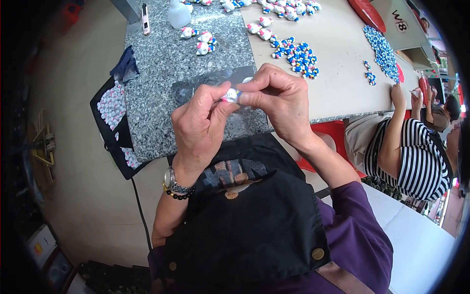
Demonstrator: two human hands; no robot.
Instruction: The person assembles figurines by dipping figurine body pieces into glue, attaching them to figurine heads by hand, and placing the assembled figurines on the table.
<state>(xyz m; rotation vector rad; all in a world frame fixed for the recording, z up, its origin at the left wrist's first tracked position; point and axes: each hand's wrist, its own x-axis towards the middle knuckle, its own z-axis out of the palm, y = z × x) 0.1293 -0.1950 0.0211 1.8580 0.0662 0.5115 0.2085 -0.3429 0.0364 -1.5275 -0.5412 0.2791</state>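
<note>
The location is a workshop. A long table (338, 93) carries heaps (297, 56) of small, similar figure parts; more pieces (112, 107) lie in bulk beside it. Co-workers (416, 157) sit along the same table edge.

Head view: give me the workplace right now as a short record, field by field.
Left hand: pinching small figure, thumb and forefinger
Right hand: pinching the same figure from its right
Beneath hands: dark sheet on speckled grey table
Table's far end: pink cutter, pale bottle
Beige table: pile of blue-and-white pieces, among others
Left of grey table: white pieces on something black
Right: person in striped top
</note>
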